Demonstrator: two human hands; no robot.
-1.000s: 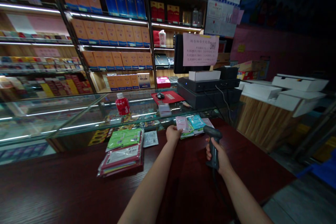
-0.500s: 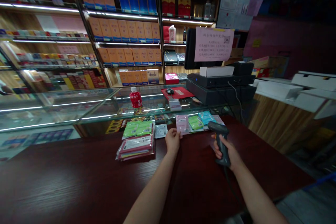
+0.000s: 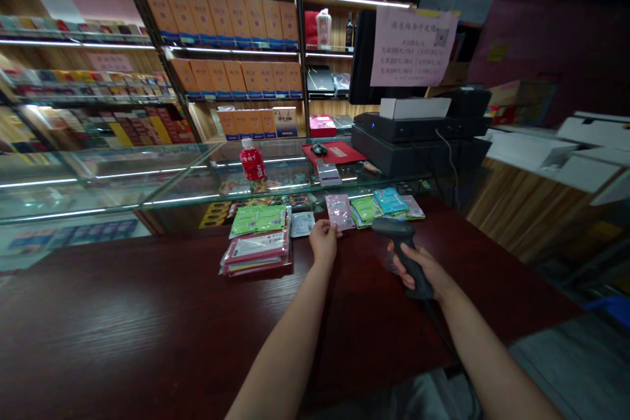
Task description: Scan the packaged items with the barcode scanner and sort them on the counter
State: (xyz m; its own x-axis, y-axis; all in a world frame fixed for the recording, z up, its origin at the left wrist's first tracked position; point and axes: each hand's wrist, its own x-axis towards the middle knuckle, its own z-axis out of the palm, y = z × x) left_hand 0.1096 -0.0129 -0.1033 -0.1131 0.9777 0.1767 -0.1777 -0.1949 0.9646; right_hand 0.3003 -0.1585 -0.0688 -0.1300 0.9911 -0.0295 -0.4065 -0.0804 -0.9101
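My left hand [image 3: 323, 241] pinches the lower edge of a small pink packet [image 3: 339, 211] that lies on the dark red counter [image 3: 147, 321]. My right hand [image 3: 418, 269] is wrapped round the grip of a black barcode scanner [image 3: 401, 246], its head pointing left towards the pink packet. Just right of the pink packet lie a green packet [image 3: 365, 208] and a teal packet [image 3: 390, 200]. A stack of flat packets [image 3: 256, 252] with a green one on top sits to the left of my left hand, and a small white packet [image 3: 302, 224] lies beside it.
A glass display case [image 3: 147, 190] runs along the back of the counter, with a red bottle [image 3: 252, 161], a red mouse pad [image 3: 335, 154] and a till unit [image 3: 418, 138] on it. Shelves of boxed goods [image 3: 236, 46] fill the wall behind. White boxes [image 3: 566, 151] stand at right.
The pink packet has been drawn left, away from the green and teal ones. The scanner in my right hand has swung left towards it. The view has tipped downwards.
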